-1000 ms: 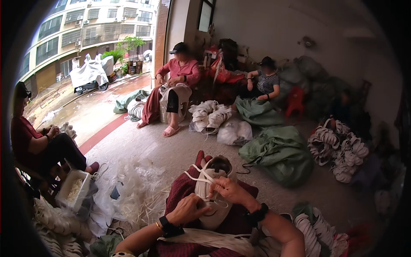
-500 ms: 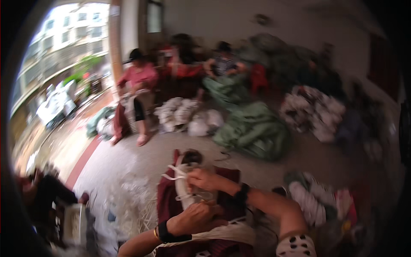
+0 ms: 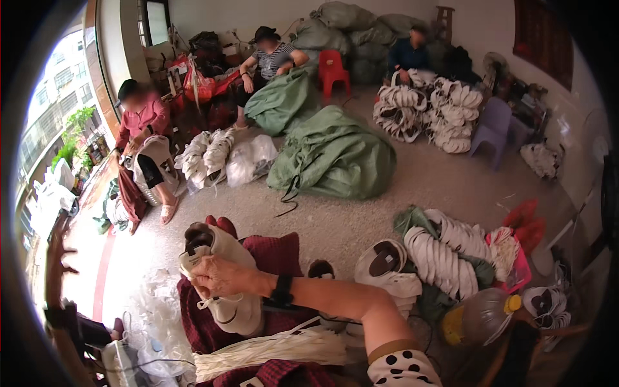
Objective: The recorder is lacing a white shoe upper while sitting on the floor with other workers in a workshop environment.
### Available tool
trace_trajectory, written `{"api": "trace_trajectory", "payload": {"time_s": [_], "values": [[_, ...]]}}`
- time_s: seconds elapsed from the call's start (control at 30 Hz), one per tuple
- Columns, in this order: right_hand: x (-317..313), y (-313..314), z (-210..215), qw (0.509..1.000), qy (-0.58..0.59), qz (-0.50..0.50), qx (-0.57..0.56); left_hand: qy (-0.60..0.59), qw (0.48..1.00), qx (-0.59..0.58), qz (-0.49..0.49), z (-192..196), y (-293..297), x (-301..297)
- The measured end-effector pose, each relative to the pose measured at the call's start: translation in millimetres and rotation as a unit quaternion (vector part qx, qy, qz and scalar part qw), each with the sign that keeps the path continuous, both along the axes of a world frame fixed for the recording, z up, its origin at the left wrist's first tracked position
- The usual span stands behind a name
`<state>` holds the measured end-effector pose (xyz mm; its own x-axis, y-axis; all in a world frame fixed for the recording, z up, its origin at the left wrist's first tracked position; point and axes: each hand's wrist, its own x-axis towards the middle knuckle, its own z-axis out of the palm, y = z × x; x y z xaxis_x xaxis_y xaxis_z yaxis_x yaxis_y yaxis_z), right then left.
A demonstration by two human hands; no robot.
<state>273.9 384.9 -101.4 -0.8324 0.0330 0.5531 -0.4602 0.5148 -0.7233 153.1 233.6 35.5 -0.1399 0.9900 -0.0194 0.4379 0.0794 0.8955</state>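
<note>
My right hand is closed over a white shoe that rests on dark red checked cloth across my lap. The shoe's dark-lined opening points away from me and its rounded toe lies nearer; a loop of white lace shows below my fingers. A bundle of long cream laces stretches across my lap, close to me. Far out at the left rim, my left hand is raised in shadow, a black band at its wrist. Its fingers look apart, and I see nothing in them.
Bundled white shoes and a large plastic bottle with a yellow cap stand to my right. A green sack lies ahead. Three people sit farther back beside shoe piles. Clear plastic bags lie at my left.
The view has swung to the right. Both hands were together at the shoe and its laces; now my left hand is far out left, while my right hand grips the shoe.
</note>
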Motion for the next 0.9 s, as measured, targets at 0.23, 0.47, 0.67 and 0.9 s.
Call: {"api": "trace_trajectory", "payload": {"time_s": [0.23,0.47,0.67,0.9], "values": [[18,8,5,0.997,-0.072,-0.017,-0.017,0.001,0.986,0.066,0.154,-80,-84,-105],[16,0,4,0.992,-0.111,-0.052,0.015,0.027,0.982,0.172,0.072,-128,-24,-61],[9,-2,14,0.985,-0.165,-0.058,0.014,0.02,0.972,0.226,0.058,-134,9,-54],[9,2,8,0.99,-0.104,-0.07,0.067,0.071,0.969,0.234,-0.011,-119,36,-40]]}}
